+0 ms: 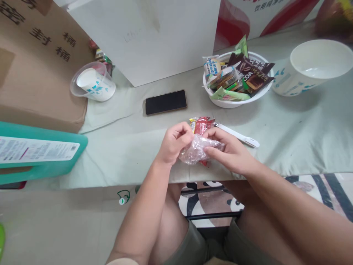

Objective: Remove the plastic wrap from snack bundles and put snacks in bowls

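Note:
Between my two hands is a crinkled clear plastic bag point(195, 150), held just above the near edge of the cloth-covered table. My left hand point(176, 141) pinches its left side with curled fingers. With thumb and fingers, my right hand point(227, 149) grips the bag's right end. Under and behind the bag lies a red snack packet point(202, 124) with a yellow corner, partly hidden by the bag and hands. A white-handled tool point(238, 134) rests on the cloth just beyond my right hand; its far end sits against the packet, so its kind is unclear.
A phone point(166, 102) lies behind my hands. A white bowl point(228, 104) full of wrapped snacks stands at the back, beside a large paper tub point(300, 79). On the left are nested cups point(99, 86), a cardboard box point(41, 81) and a teal box point(74, 141). A white carton point(165, 44) stands behind.

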`<act>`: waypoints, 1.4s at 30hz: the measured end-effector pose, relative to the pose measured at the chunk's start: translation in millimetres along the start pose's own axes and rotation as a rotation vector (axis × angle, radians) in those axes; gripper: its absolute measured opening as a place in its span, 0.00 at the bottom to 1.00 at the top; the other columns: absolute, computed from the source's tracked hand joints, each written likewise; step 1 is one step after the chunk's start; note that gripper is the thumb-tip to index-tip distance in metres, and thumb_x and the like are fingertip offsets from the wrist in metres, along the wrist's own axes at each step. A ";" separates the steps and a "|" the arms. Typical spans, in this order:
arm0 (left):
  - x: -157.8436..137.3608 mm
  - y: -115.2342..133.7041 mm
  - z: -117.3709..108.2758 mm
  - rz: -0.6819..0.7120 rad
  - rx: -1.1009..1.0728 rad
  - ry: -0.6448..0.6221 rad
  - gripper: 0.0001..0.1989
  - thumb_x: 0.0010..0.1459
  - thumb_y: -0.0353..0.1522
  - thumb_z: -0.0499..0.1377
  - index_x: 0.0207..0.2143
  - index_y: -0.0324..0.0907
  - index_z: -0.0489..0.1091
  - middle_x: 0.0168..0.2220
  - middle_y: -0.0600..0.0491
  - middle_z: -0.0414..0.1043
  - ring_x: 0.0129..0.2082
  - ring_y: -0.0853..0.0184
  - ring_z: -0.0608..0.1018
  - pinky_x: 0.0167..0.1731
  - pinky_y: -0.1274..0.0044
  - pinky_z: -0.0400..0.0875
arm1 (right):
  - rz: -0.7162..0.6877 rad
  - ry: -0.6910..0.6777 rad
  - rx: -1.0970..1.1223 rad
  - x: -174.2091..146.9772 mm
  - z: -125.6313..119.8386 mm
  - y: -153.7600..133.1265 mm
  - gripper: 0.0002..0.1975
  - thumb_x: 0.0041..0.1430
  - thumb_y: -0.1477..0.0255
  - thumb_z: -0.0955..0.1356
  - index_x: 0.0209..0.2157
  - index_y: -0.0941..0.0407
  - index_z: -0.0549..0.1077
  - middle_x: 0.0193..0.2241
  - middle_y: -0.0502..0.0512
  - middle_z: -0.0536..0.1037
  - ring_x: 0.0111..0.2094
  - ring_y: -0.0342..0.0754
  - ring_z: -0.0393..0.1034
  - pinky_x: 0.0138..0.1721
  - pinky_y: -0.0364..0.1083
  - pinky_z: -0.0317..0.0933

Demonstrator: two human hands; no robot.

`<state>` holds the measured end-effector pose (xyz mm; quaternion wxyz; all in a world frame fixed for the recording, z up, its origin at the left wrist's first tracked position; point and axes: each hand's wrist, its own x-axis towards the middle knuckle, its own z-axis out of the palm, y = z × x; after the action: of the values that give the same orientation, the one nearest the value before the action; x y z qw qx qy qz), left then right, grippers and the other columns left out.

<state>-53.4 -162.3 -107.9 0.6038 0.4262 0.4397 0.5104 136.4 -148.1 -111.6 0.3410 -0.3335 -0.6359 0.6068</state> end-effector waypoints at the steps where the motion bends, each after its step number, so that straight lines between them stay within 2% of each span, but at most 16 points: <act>1: -0.3 -0.4 -0.1 -0.026 0.028 -0.052 0.21 0.50 0.42 0.69 0.22 0.42 0.62 0.20 0.60 0.59 0.19 0.76 0.59 0.20 0.80 0.52 | -0.012 -0.003 -0.013 0.0 0.0 0.6 0.08 0.59 0.70 0.70 0.41 0.54 0.71 0.33 0.50 0.74 0.31 0.44 0.68 0.34 0.44 0.65; 5: -1.3 2.2 -0.8 -0.080 0.081 -0.162 0.21 0.50 0.43 0.70 0.25 0.42 0.62 0.22 0.60 0.57 0.21 0.76 0.58 0.21 0.80 0.53 | -0.020 -0.004 -0.015 -0.2 0.6 0.5 0.07 0.60 0.70 0.69 0.41 0.54 0.71 0.33 0.51 0.75 0.30 0.43 0.68 0.33 0.44 0.66; 8: -2.4 4.9 -1.6 -0.081 0.104 -0.144 0.21 0.49 0.42 0.71 0.28 0.42 0.62 0.23 0.60 0.57 0.22 0.76 0.58 0.21 0.80 0.54 | 0.022 -0.027 0.073 -0.9 1.5 -0.9 0.08 0.61 0.70 0.69 0.42 0.54 0.70 0.35 0.51 0.76 0.28 0.42 0.70 0.30 0.43 0.66; 12: -3.7 4.9 -2.1 0.015 0.170 -0.019 0.20 0.49 0.42 0.72 0.32 0.42 0.67 0.28 0.58 0.63 0.26 0.74 0.65 0.25 0.81 0.63 | 0.089 -0.102 0.309 -4.3 0.7 -0.1 0.13 0.63 0.67 0.68 0.48 0.52 0.67 0.35 0.51 0.78 0.28 0.44 0.76 0.26 0.42 0.66; 14: -4.0 3.1 -0.9 0.066 0.194 0.042 0.18 0.50 0.43 0.72 0.34 0.43 0.70 0.32 0.56 0.68 0.29 0.73 0.69 0.28 0.81 0.66 | 0.099 -0.128 0.368 -6.7 -0.7 1.2 0.16 0.63 0.66 0.69 0.51 0.52 0.67 0.33 0.50 0.78 0.29 0.46 0.77 0.26 0.42 0.67; 17: -2.7 -0.4 3.8 0.097 0.180 0.100 0.18 0.50 0.42 0.73 0.37 0.43 0.74 0.35 0.54 0.73 0.32 0.72 0.73 0.30 0.81 0.69 | 0.073 -0.136 0.399 -9.2 -1.7 2.1 0.20 0.62 0.64 0.69 0.55 0.51 0.67 0.36 0.51 0.79 0.30 0.45 0.78 0.27 0.42 0.67; 19: 0.3 -1.7 7.4 0.130 0.153 0.177 0.18 0.48 0.42 0.74 0.36 0.43 0.75 0.34 0.54 0.75 0.30 0.72 0.74 0.30 0.81 0.70 | 0.056 -0.150 0.408 -8.9 -0.9 1.7 0.23 0.62 0.63 0.69 0.58 0.51 0.67 0.39 0.53 0.80 0.30 0.45 0.78 0.27 0.42 0.66; 21: 5.1 -1.1 8.4 0.197 0.087 0.308 0.19 0.46 0.43 0.75 0.33 0.43 0.74 0.30 0.55 0.74 0.27 0.73 0.74 0.27 0.82 0.69 | 0.055 -0.148 0.398 -6.6 0.7 0.9 0.24 0.62 0.62 0.68 0.58 0.51 0.67 0.42 0.55 0.80 0.29 0.44 0.77 0.26 0.43 0.65; 24: 12.6 3.7 1.8 0.271 -0.107 0.441 0.22 0.40 0.44 0.77 0.33 0.46 0.73 0.30 0.57 0.74 0.27 0.74 0.74 0.25 0.83 0.69 | 0.035 -0.004 0.314 -1.1 1.7 -0.1 0.16 0.62 0.62 0.66 0.48 0.54 0.71 0.39 0.54 0.80 0.25 0.41 0.70 0.26 0.43 0.62; 26: 15.7 8.5 -5.2 0.234 -0.211 0.438 0.24 0.37 0.44 0.79 0.34 0.49 0.74 0.35 0.57 0.77 0.27 0.76 0.74 0.22 0.85 0.67 | 0.019 0.176 0.176 1.5 0.0 -0.3 0.09 0.62 0.65 0.65 0.37 0.54 0.72 0.30 0.50 0.77 0.25 0.41 0.66 0.29 0.44 0.60; 28: 16.5 13.1 -9.0 0.183 -0.237 0.428 0.23 0.37 0.43 0.79 0.35 0.52 0.74 0.39 0.58 0.78 0.26 0.77 0.72 0.18 0.85 0.63 | 0.001 0.295 0.000 2.0 -2.7 0.0 0.07 0.62 0.68 0.64 0.31 0.54 0.69 0.25 0.48 0.73 0.27 0.43 0.65 0.32 0.45 0.59; 30: 15.9 16.2 -6.4 0.175 -0.238 0.410 0.20 0.40 0.41 0.78 0.33 0.54 0.74 0.40 0.59 0.78 0.25 0.77 0.70 0.17 0.85 0.63 | -0.026 0.303 -0.134 0.7 -5.1 0.6 0.07 0.62 0.70 0.64 0.29 0.54 0.68 0.24 0.47 0.72 0.27 0.43 0.64 0.34 0.45 0.57; 33: 14.9 16.9 6.8 0.196 -0.242 0.337 0.17 0.41 0.40 0.77 0.32 0.52 0.75 0.39 0.58 0.77 0.25 0.76 0.71 0.21 0.83 0.67 | -0.059 0.256 -0.204 -0.6 -5.9 1.9 0.08 0.62 0.70 0.63 0.27 0.54 0.67 0.24 0.47 0.70 0.26 0.43 0.62 0.33 0.45 0.54; 36: 15.6 13.9 19.6 0.212 -0.173 0.319 0.19 0.38 0.45 0.77 0.31 0.49 0.77 0.40 0.54 0.78 0.27 0.73 0.73 0.24 0.80 0.72 | -0.033 0.253 -0.150 3.3 -3.3 3.2 0.09 0.62 0.69 0.64 0.27 0.53 0.66 0.23 0.46 0.70 0.26 0.43 0.61 0.32 0.45 0.53; 42: 18.1 11.9 30.3 0.232 -0.044 0.389 0.21 0.33 0.45 0.79 0.31 0.50 0.80 0.43 0.53 0.80 0.28 0.72 0.75 0.26 0.79 0.76 | 0.120 0.347 0.263 23.1 10.1 6.2 0.10 0.60 0.67 0.63 0.25 0.52 0.64 0.21 0.44 0.67 0.26 0.43 0.62 0.32 0.44 0.56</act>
<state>-25.3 -145.0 -90.6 0.4540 0.3542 0.4845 0.6586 115.5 -134.0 -117.4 0.4491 -0.4225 -0.4623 0.6372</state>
